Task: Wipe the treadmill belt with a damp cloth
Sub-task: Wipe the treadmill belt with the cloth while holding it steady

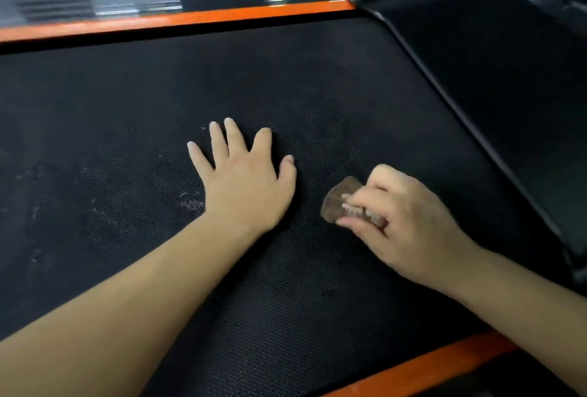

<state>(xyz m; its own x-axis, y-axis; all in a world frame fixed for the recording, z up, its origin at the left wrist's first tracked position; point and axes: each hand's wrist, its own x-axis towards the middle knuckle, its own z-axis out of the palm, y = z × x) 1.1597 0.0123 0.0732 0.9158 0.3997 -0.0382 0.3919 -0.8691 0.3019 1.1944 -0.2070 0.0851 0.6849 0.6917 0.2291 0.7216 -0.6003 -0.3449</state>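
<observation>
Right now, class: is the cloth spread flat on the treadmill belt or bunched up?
Bunched. The cloth is a small brownish wad gripped by the right hand, only its end showing against the belt.

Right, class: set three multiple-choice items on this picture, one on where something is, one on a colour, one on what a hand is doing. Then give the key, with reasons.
1. Where is the left hand?
A. flat on the belt
B. on the orange strip
C. out of view

2. What colour are the strips along the belt's edges?
A. blue
B. orange
C. white

3. What is the right hand doing?
A. lying open and empty
B. pointing upward
C. gripping a small brownish wad against the belt

Key: 1 A, its fingers lie spread on the black belt; 2 B, both strips show orange; 3 C, its fingers curl round the wad.
</observation>
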